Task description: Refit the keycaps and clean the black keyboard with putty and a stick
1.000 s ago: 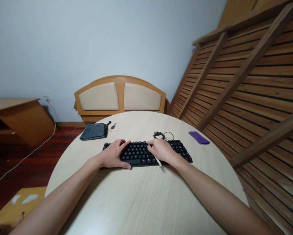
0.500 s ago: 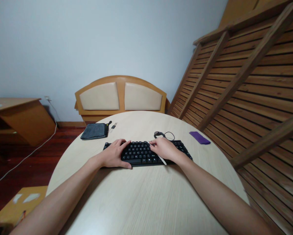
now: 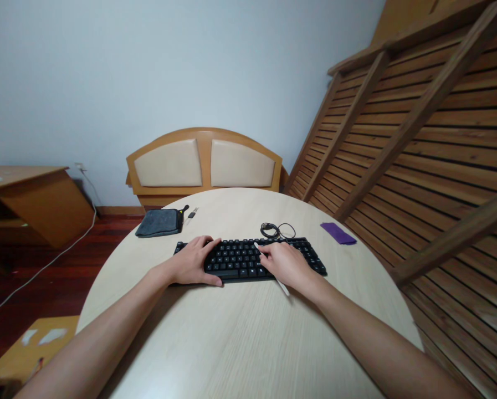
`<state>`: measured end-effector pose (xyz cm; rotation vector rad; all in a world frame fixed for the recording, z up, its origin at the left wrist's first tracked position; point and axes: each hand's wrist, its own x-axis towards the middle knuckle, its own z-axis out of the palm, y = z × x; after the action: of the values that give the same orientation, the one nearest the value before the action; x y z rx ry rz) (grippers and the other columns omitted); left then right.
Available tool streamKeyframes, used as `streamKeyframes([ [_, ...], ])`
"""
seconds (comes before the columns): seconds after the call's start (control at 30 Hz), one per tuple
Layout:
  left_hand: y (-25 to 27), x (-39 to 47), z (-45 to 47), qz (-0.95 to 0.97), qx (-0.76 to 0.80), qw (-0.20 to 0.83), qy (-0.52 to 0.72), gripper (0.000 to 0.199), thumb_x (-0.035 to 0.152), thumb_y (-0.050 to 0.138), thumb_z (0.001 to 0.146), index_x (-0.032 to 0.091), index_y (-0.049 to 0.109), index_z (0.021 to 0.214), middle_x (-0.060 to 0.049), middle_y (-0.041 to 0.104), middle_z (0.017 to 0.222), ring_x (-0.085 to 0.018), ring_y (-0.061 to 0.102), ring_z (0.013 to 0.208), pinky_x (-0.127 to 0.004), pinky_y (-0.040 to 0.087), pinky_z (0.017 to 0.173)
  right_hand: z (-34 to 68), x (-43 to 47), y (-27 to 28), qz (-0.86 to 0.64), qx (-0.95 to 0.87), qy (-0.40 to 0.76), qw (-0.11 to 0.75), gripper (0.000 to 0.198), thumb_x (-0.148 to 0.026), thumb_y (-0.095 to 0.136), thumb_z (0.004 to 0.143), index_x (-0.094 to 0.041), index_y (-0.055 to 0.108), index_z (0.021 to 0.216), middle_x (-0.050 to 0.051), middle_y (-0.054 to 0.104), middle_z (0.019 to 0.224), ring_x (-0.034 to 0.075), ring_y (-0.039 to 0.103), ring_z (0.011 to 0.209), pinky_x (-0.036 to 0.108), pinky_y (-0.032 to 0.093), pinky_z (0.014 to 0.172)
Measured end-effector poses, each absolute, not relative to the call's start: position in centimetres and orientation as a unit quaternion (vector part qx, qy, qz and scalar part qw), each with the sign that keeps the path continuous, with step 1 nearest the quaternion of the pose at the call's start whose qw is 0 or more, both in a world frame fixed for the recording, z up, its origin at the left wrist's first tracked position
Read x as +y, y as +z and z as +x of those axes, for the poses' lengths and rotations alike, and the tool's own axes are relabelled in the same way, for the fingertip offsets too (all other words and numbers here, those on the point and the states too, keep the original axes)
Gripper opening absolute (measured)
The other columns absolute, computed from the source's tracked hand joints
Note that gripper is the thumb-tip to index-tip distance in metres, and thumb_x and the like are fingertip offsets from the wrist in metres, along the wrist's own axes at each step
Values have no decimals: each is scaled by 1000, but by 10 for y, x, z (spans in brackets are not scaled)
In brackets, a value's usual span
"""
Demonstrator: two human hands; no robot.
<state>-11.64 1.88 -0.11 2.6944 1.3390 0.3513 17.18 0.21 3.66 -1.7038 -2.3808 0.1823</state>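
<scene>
A black keyboard [image 3: 235, 259] lies on the round, pale wooden table [image 3: 231, 338]. Over its left end rests my left hand [image 3: 194, 260], thumb along the near edge and fingers reaching to the far edge, steadying it. My right hand [image 3: 287, 265] is closed around a slim white stick [image 3: 282, 286], above the keys right of the middle. One end of the stick points at the upper key rows and the other sticks out past the near edge. What its working tip is like is too small to tell. Some right-hand keys are hidden under my hand.
Behind the keyboard lies its coiled black cable [image 3: 271, 229]. A dark grey pouch [image 3: 159, 222] and a small black-and-clear item [image 3: 192, 214] are at the back left, a folded purple cloth [image 3: 338, 233] at the right. Wooden slats [image 3: 439, 149] lean beside the table.
My right hand has moved slightly toward me and to the right, bringing the white stick with it. My left hand stays in place on the keyboard.
</scene>
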Motion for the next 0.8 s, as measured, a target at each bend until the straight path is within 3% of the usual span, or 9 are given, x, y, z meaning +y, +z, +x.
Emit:
streamKeyframes([
  [0.8,0,18,-116,886,446,53,111,115,87,64,63,20,33,151,-18,48,137,-38,49,125,-51,40,108,177,-23,43,-584,-805,71,79,33,-27,54,92,-28,76,116,4,77,84,22,72,81,28,45,65],
])
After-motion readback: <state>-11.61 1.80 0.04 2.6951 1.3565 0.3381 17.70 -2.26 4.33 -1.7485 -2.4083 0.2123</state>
